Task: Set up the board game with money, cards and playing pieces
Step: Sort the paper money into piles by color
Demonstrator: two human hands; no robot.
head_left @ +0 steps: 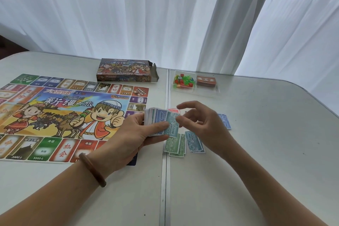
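Gripping banknotes (pixel 158 118), right hand (pixel 201 123) perhaps pinching.

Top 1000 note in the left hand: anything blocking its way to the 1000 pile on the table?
Nothing visible. The 1000 note tops the stack that the left hand grips. The 1000 pile lies uncovered just beside it, and only the right hand is near.
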